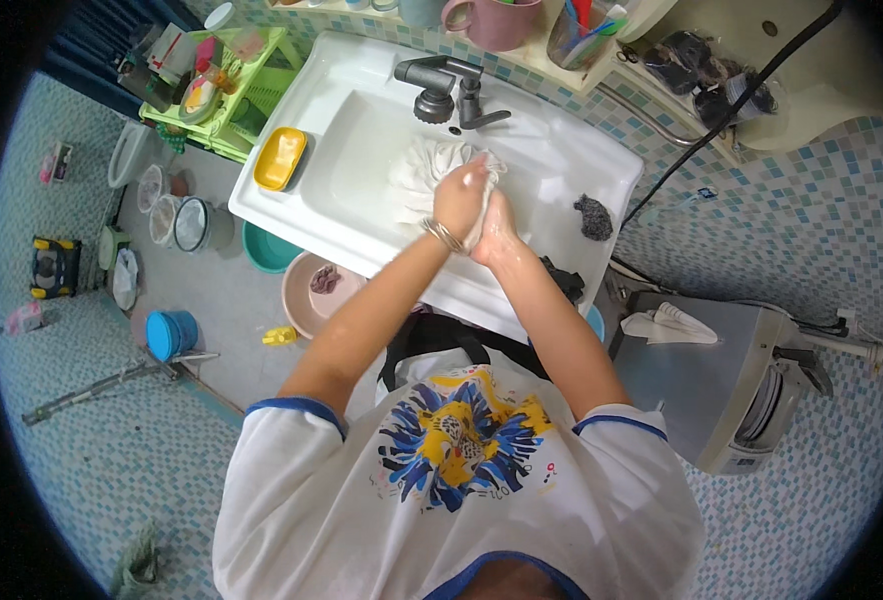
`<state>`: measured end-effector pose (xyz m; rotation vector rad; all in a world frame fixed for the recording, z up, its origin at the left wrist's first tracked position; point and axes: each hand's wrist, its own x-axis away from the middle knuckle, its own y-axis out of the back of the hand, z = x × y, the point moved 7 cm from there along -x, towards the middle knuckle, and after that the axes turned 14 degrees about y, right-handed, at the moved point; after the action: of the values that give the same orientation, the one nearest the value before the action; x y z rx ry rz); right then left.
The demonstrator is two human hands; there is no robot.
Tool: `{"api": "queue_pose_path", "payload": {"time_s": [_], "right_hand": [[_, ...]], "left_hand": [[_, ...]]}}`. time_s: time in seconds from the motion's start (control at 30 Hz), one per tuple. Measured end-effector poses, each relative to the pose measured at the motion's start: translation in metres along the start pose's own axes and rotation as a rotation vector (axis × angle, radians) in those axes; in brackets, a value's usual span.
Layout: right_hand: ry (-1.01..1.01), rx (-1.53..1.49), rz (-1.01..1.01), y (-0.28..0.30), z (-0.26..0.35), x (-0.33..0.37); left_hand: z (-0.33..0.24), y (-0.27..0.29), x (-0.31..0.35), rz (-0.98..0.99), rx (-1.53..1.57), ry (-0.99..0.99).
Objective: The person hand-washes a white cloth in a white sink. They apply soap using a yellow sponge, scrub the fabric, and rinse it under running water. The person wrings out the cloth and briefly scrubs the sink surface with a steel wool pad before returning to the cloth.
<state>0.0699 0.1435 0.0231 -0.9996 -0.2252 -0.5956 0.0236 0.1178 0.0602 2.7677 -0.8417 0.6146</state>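
A bunched wet white cloth (423, 178) lies in the white sink (346, 150), below the dark grey faucet (439, 85). My left hand (458, 203) is closed over a part of it, fingers curled, a bracelet on the wrist. Pressed up against it, my right hand (496, 232) grips the same cloth from the near right side. Between the palms a fold of cloth shows; the rest of it spreads to the left over the basin. The fingertips of my right hand are mostly hidden.
A yellow soap dish (280, 159) sits on the sink's left rim, a dark scrubber (592, 218) on the right. Behind, a shelf carries a pink mug (491, 22). Basins, buckets and a green rack (261, 85) stand at left; a grey washing machine (696, 375) is at right.
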Motion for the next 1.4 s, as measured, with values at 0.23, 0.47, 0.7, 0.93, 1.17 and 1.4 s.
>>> {"api": "queue_pose_path", "payload": {"time_s": [0.23,0.47,0.7,0.93,1.17,1.4], "right_hand": [[-0.100,-0.020,-0.069,0.029,-0.002,-0.015],[0.049,-0.129,0.160,0.002,0.021,-0.006],[-0.017,-0.194,0.021,0.018,0.022,0.006],[-0.196,-0.471,0.468,0.040,-0.007,-0.014],[0.064,-0.113,0.107,-0.006,0.017,0.009],[0.095,-0.031,-0.079,0.003,0.012,0.006]], "left_hand": [[-0.008,-0.017,0.038,-0.218,-0.336,-0.450],[0.029,-0.003,0.002,0.472,0.732,0.435],[0.040,0.013,0.010,0.346,0.615,0.414],[-0.027,-0.011,0.073,-0.288,-0.377,-0.543],[-0.003,0.015,0.017,-0.597,-0.409,-0.452],[-0.004,0.009,0.010,-0.358,-0.457,-0.175]]}}
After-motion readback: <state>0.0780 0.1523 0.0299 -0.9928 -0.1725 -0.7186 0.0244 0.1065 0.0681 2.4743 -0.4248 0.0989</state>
